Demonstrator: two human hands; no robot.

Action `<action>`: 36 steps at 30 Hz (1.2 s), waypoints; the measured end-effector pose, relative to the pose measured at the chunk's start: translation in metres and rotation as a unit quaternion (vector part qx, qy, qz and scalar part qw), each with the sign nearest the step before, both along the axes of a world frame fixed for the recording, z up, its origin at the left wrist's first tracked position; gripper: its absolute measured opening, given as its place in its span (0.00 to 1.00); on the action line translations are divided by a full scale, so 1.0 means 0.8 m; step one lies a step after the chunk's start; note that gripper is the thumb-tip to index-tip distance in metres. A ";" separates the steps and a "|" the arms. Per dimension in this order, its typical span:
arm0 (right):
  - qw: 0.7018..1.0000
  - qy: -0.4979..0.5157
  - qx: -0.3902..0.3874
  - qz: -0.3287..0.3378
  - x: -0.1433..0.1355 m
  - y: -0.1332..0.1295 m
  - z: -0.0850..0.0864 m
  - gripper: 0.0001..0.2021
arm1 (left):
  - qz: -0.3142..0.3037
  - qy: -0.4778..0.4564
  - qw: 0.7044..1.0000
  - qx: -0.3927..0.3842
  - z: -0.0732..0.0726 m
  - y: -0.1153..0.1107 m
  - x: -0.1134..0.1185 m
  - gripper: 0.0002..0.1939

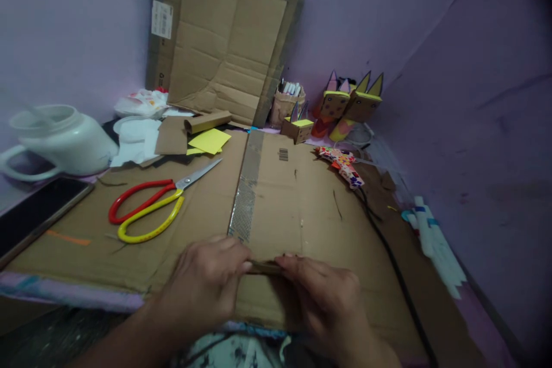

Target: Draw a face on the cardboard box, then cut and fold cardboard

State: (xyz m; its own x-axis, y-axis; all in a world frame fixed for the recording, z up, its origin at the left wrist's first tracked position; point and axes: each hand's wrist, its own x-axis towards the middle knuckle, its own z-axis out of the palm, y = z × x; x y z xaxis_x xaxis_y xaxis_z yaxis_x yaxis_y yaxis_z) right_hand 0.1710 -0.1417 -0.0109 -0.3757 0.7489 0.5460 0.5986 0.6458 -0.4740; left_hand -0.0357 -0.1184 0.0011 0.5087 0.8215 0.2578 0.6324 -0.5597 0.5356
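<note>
Between my two hands is a narrow strip of brown cardboard (264,267), held low over the front of the cardboard-covered table. My left hand (211,276) is closed on its left end, thumb and fingers pinched together. On the other end, the fingers of my right hand (325,287) are closed as well. Most of the strip's ends are hidden by my fingers. Scissors with one red and one yellow handle (149,215) lie to the left, beyond my left hand. A flower-patterned glue gun (342,165) rests at the right with its black cord.
A phone (43,215) and a white mug (64,141) are at the left. Yellow paper (210,141) lies farther back near cardboard scraps. Cardboard animal figures (334,106) and a pen holder (287,104) stand by the wall. White markers (435,236) lie at right.
</note>
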 end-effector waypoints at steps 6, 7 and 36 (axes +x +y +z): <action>0.974 -0.027 -0.209 -0.079 -0.003 0.019 0.025 0.11 | 0.082 0.089 0.959 -0.257 0.028 0.036 0.012 0.09; 0.964 -0.036 -0.247 -0.087 -0.003 0.025 0.027 0.11 | 0.087 0.090 0.953 -0.276 0.031 0.042 0.014 0.09; 0.986 0.049 -0.148 0.063 0.004 0.029 0.006 0.04 | -0.075 0.034 0.989 -0.124 0.037 0.029 -0.005 0.05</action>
